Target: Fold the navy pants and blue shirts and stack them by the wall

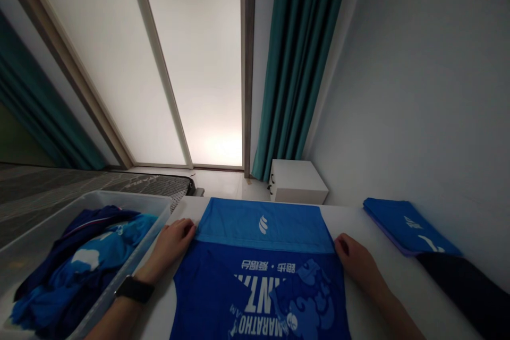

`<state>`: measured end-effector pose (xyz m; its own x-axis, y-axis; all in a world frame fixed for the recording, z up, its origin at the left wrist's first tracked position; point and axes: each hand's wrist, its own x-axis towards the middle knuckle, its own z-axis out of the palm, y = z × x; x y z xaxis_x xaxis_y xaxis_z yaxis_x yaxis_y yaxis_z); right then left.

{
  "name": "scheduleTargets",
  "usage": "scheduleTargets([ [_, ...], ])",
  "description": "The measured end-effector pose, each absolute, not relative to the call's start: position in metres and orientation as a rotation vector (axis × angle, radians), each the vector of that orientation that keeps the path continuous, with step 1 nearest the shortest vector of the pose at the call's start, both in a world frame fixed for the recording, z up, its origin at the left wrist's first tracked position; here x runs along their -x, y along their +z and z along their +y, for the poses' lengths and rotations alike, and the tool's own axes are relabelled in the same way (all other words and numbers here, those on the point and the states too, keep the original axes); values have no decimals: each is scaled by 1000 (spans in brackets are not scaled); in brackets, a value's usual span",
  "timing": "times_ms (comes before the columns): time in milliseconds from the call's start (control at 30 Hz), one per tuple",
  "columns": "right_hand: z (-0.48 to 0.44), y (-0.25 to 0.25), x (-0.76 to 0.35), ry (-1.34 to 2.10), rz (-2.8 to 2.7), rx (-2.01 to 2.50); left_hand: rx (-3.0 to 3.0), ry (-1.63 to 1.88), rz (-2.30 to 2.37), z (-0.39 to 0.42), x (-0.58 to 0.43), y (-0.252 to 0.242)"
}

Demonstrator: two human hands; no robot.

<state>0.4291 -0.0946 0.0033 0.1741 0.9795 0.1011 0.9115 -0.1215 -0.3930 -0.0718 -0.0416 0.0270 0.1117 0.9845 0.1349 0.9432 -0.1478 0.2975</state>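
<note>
Shirt, blue, lies spread on the white table directly before the wearer, between the two hands, its near end running out of view. We judge the work on this piece to be partway: the cloth is laid out and largely smoothed, and its sides appear turned inward, but it is not yet reduced to a compact bundle. To the right we note a blue folded garment with a dark cloth just beside it, which we read as finished; to the left, the clear plastic bin holds crumpled clothes, seemingly not dealt with.

Of the shirt itself, we observe a lighter blue band at the far end bearing a white flame-like mark, and a deeper blue body beyond the seam. White lettering stands upside down to us, partly covered by a plain panel at left and a panel with a pale cartoon figure at right.

The left hand and right hand rest at opposite edges, fingers loosely curled; we cannot tell whether either pinches the fabric.
</note>
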Motion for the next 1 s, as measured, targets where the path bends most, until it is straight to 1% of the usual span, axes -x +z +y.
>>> scheduleTargets([
  [267, -97, 6, -411, -10, -1907, 2294, -2212, 374, 2061, -47, 62, 33],
  [433, -95, 6, -409, 37, -1852, 2305, -2280, 369, 2060, -51, 55, 35],
  [667, -94, 8, -410, 128, -1764, 2306, -2342, 256, 2087, -55, 47, 38],
  [867, -94, 6, -414, 211, -1718, 2267, -2212, 362, 2048, -51, 52, 35],
  [1000, -94, 8, -415, 207, -1700, 2244, -2161, 415, 2037, -50, 53, 36],
])
